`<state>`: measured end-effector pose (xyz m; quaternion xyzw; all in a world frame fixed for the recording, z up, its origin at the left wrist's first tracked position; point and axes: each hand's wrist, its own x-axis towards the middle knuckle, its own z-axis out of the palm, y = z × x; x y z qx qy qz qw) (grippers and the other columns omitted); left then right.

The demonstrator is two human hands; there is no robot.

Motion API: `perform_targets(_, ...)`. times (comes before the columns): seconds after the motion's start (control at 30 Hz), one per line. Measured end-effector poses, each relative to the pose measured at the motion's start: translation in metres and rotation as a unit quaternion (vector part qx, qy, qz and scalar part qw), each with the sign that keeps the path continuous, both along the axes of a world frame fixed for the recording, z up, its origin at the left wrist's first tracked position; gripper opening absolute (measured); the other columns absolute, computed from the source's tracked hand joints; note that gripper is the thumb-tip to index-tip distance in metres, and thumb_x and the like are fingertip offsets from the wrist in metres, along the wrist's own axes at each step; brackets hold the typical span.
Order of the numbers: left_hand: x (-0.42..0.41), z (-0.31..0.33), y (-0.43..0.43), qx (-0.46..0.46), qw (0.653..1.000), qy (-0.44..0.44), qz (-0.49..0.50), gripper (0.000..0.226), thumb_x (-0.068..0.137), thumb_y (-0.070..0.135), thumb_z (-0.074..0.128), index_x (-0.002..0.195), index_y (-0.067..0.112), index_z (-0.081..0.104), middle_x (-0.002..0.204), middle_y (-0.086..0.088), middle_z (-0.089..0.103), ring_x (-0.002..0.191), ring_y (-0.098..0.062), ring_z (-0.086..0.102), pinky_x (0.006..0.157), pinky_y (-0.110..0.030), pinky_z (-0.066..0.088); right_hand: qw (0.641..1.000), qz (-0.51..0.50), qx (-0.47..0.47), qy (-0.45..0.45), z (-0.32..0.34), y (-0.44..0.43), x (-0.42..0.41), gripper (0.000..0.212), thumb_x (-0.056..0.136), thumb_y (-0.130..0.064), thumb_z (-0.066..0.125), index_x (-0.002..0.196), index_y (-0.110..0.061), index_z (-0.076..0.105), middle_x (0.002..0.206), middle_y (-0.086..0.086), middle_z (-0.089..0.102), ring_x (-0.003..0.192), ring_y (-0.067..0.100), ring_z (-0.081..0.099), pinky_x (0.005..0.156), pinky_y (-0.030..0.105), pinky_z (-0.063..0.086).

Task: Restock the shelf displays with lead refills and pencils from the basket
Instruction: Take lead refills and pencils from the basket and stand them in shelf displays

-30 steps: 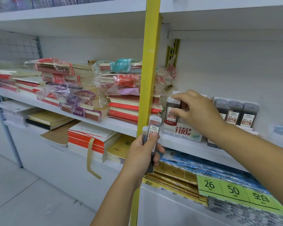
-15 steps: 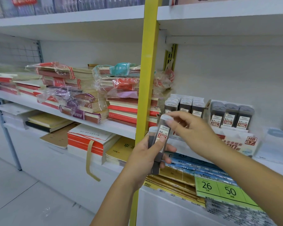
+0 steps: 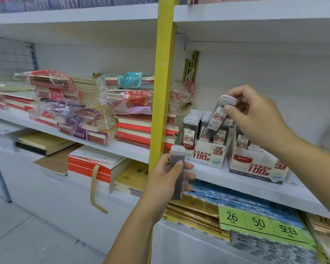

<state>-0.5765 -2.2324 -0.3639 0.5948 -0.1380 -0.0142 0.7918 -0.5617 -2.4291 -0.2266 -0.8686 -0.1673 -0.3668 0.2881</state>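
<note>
The right hand [image 3: 255, 119] pinches a clear, grey-capped lead refill case [image 3: 217, 119] near its cap. The case is tilted, its lower end among the upright refills in the white cardboard 0.5 display box [image 3: 204, 157]; contact is hard to judge. At seven o'clock from that box, the left hand [image 3: 166, 180] grips a second dark refill case [image 3: 176, 168] upright, beside the yellow metal shelf post [image 3: 162, 92].

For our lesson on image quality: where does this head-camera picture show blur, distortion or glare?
Head view: the right hand and its tilted clear lead-refill case are motion-blurred; the yellow shelf upright tilts from wide-angle distortion; clear plastic wrap on the notebook stacks catches soft glare.
</note>
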Motion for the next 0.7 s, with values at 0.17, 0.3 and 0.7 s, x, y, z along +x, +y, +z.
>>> perform_targets(0.17,0.004,-0.002,-0.002,0.016,0.999,-0.021,0.031,0.014,0.102,0.028,0.054,0.11,0.036,0.062,0.09,0.003,0.077,0.08,-0.01,0.075,0.064,-0.018,0.056,0.997,-0.01,-0.028,0.077,-0.013,0.007,0.02,0.022,0.089,-0.028,0.066,0.092,-0.042,0.049,0.087,-0.014,0.065,0.078,-0.002,0.06,0.065,0.019,0.048)
perform_targets(0.3,0.006,-0.003,-0.004,0.023,0.998,-0.036,0.035,0.015,0.102,0.03,0.052,0.11,0.038,0.062,0.089,0.003,0.076,0.071,-0.008,0.071,0.062,-0.018,0.055,0.989,-0.078,-0.112,0.058,-0.022,0.008,0.033,0.018,0.086,-0.033,0.068,0.101,-0.036,0.058,0.093,-0.011,0.056,0.089,0.008,0.054,0.077,0.033,0.052)
perform_targets(0.7,0.004,0.005,-0.01,0.031,0.997,-0.073,0.009,0.014,0.102,0.03,0.053,0.113,0.028,0.062,0.092,0.0,0.076,0.07,-0.007,0.067,0.064,-0.02,0.055,0.989,-0.036,-0.142,-0.031,-0.043,0.02,-0.004,0.03,0.095,-0.032,0.049,0.121,-0.028,0.063,0.094,-0.015,0.051,0.091,0.002,0.045,0.077,0.019,0.038)
